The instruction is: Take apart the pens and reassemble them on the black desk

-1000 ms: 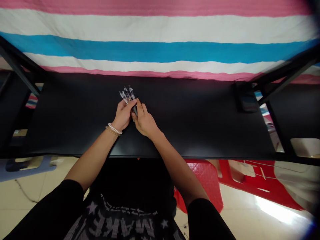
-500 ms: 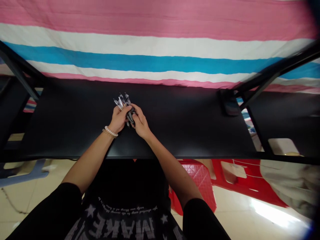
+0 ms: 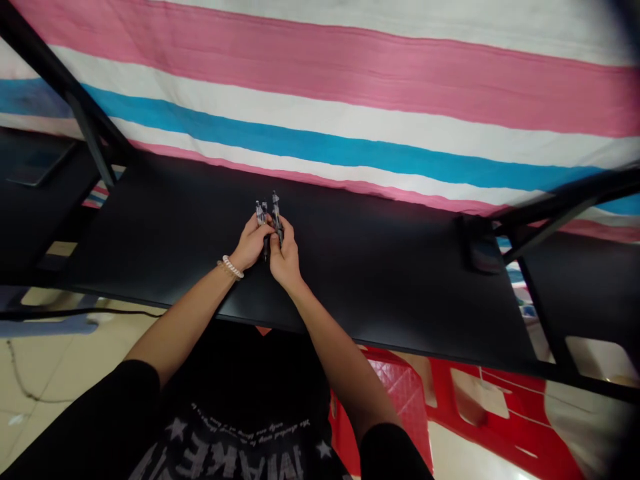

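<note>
Close together over the black table, both hands are closed on pens. In my left hand is a small bunch of black-and-clear pens, tips pointing away from me. My right hand grips another pen or pens, held upright beside the bunch; fingers hide the exact number. The two hands nearly touch at the thumbs. A white coiled band and a beaded bracelet circle the left wrist.
A dark box-like object sits at the table's right end by a black metal frame. Striped cloth hangs along the far edge. Red plastic stools stand below on the right. A dark flat device lies on the left neighbouring table.
The single fanned bunch of pens is now parted into two groups, one in each hand. The view has tilted and shifted a little.
</note>
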Motion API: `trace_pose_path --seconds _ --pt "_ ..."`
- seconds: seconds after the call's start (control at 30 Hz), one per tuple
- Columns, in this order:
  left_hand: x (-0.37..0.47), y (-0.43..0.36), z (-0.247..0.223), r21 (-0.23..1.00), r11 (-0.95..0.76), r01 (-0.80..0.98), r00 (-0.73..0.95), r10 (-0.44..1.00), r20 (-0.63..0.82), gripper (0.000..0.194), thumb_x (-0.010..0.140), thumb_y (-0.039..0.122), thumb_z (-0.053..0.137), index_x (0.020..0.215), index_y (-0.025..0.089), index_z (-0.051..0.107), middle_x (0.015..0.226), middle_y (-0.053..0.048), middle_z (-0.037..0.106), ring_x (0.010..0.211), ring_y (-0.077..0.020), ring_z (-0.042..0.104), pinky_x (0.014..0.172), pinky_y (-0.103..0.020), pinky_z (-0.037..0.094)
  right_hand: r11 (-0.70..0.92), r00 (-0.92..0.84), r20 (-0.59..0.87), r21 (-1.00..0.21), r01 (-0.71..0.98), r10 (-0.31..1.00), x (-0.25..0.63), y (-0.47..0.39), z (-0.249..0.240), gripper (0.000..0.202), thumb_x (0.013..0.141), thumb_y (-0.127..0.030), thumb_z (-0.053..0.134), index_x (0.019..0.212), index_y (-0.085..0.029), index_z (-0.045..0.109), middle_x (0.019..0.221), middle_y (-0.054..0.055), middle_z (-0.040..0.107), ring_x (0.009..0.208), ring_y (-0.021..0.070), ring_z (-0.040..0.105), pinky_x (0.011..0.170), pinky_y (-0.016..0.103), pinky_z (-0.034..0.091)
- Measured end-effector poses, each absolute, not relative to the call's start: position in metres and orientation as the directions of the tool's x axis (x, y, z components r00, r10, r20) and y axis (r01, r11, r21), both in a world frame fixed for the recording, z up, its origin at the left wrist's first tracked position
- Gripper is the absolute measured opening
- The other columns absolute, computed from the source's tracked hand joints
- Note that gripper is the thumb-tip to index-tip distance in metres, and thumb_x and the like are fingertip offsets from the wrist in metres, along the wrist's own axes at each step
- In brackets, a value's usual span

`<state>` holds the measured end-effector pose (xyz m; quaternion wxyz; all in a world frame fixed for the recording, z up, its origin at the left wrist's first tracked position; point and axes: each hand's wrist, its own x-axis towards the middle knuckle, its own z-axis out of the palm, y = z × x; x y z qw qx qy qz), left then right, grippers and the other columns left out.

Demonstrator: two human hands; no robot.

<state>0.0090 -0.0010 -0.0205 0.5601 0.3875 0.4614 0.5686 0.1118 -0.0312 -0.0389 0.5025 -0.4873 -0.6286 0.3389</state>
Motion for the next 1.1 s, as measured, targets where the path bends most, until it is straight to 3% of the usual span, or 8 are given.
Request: trace_pose_path --seconds 0.17,0.4,0.57,0.8,0.93,1.1 --pt "0.009 0.000 -0.019 0.938 0.090 -0.335 -0.096 0.987 -0.129 0.020 0.063 0.013 0.062 0.082 0.019 0.061 0.081 0.001 0.061 0.078 -0.0148 0.058 0.078 -0.028 0.047 0.321 -0.035 0.326 -0.899 0.300 0.945 0.112 -0.037 -0.038 0.049 0.106 -0.047 0.033 0.147 -0.022 0.043 0.146 0.015 0.057 0.133 0.0269 0.057 0.114 0.049 0.045" --pt "0.007 -0.001 -0.013 0.911 0.129 -0.391 0.104 0.990 -0.096 0.031 0.062 0.015 0.059 0.092 0.016 0.066 0.093 -0.008 0.076 0.098 -0.0248 0.069 0.095 -0.041 0.051 0.305 -0.042 0.312 -0.875 0.376 0.949 0.109 -0.037 -0.039 0.048 0.106 -0.040 0.032 0.151 -0.024 0.040 0.147 0.014 0.055 0.135 0.0272 0.055 0.113 0.052 0.046" --pt "0.004 -0.001 -0.011 0.907 0.116 -0.404 0.167 0.985 -0.051 0.034 0.061 0.017 0.057 0.093 0.016 0.070 0.101 -0.011 0.078 0.107 -0.0280 0.070 0.101 -0.043 0.050 0.248 -0.046 0.251 -0.879 0.408 0.967 0.105 -0.041 -0.032 0.050 0.105 -0.036 0.032 0.154 -0.025 0.034 0.150 0.017 0.047 0.141 0.0308 0.048 0.112 0.056 0.046" --pt "0.002 -0.002 -0.012 0.894 0.131 -0.429 0.138 0.987 -0.078 0.032 0.065 0.019 0.060 0.095 0.017 0.069 0.098 -0.009 0.078 0.101 -0.0256 0.072 0.099 -0.041 0.051 0.197 -0.067 0.187 -0.888 0.414 0.980 0.100 -0.045 -0.026 0.053 0.104 -0.034 0.034 0.157 -0.026 0.035 0.139 0.018 0.044 0.130 0.0308 0.057 0.105 0.048 0.055" --pt "0.002 -0.001 -0.011 0.879 0.151 -0.452 0.100 0.988 -0.118 0.032 0.070 0.022 0.063 0.101 0.016 0.065 0.095 -0.009 0.077 0.096 -0.0240 0.073 0.094 -0.039 0.054 0.229 -0.125 0.194 -0.881 0.415 0.973 0.100 -0.043 -0.025 0.058 0.101 -0.036 0.041 0.157 -0.020 0.032 0.144 0.020 0.040 0.136 0.0326 0.052 0.109 0.050 0.052" --pt "0.003 -0.003 -0.006 0.868 0.185 -0.461 0.084 0.983 -0.165 0.027 0.082 0.035 0.072 0.099 0.018 0.060 0.096 -0.008 0.076 0.093 -0.0220 0.073 0.088 -0.037 0.056 0.311 -0.205 0.247 -0.860 0.405 0.947 0.101 -0.039 -0.026 0.073 0.094 -0.022 0.049 0.160 -0.015 0.021 0.154 0.023 0.034 0.146 0.0356 0.041 0.114 0.054 0.048"
